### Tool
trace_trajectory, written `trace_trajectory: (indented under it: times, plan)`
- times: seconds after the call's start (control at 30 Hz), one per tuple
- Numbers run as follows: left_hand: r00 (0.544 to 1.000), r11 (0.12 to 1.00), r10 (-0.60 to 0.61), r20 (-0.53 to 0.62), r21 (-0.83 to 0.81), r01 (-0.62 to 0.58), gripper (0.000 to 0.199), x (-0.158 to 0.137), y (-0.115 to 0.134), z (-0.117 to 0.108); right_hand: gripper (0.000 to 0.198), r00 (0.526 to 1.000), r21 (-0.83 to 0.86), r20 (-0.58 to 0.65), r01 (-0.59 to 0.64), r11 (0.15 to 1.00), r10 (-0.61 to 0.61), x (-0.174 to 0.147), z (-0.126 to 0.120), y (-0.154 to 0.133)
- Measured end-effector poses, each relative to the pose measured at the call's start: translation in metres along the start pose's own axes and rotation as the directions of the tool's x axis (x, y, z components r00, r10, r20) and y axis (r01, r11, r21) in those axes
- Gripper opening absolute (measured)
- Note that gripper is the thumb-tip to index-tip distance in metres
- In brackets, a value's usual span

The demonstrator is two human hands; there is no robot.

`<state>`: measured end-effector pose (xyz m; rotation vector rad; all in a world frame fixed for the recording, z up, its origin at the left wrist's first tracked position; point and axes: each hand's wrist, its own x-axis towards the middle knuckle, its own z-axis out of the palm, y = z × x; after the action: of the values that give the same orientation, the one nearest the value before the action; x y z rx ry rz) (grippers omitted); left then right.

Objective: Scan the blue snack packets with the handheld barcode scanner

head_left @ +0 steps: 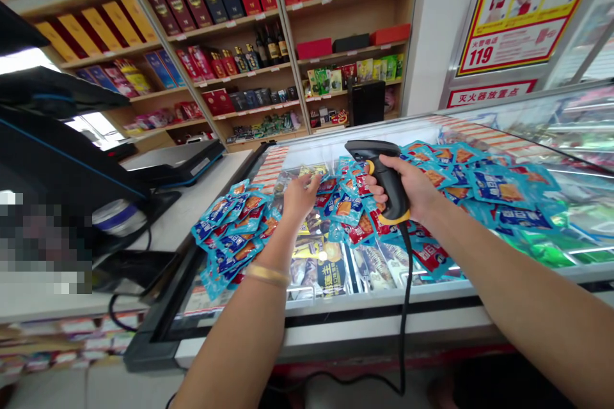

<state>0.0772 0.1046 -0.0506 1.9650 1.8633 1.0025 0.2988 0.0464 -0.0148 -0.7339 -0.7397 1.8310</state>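
Observation:
My right hand is wrapped round the grip of a black and yellow barcode scanner, which is held above the glass top with its head toward the far left. A black cable runs down from its handle. My left hand, with a gold bangle at the wrist, reaches over the glass with its fingers curled together; what they hold, if anything, is hidden. Beside it lie blue and red snack packets in the middle. One pile of snack packets is on the left, another pile of snack packets on the right.
The packets lie on a glass-topped freezer with packaged goods showing underneath. To the left, a counter carries a black scale and a dark monitor. Shelves of boxes and bottles stand behind.

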Motion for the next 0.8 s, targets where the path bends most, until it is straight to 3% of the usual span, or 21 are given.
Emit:
trace_trajectory:
  times: [0.23,0.5,0.8]
  plan:
    - [0.989,0.999,-0.035,-0.142,-0.013,0.033,0.051,0.007,-0.011,0.0,0.024,1.0,-0.019,-0.011,-0.001,1.0,0.001,-0.005,0.006,0.0]
    - [0.991,0.994,0.055,-0.12,0.1,-0.043,0.036,0.004,-0.006,-0.006,0.022,1.0,-0.014,-0.002,0.026,1.0,-0.026,-0.006,0.009,0.002]
    - [0.994,0.976,0.059,-0.087,0.213,-0.039,0.04,-0.002,0.0,-0.004,0.022,1.0,-0.019,0.004,0.013,1.0,-0.012,-0.007,0.011,0.002]
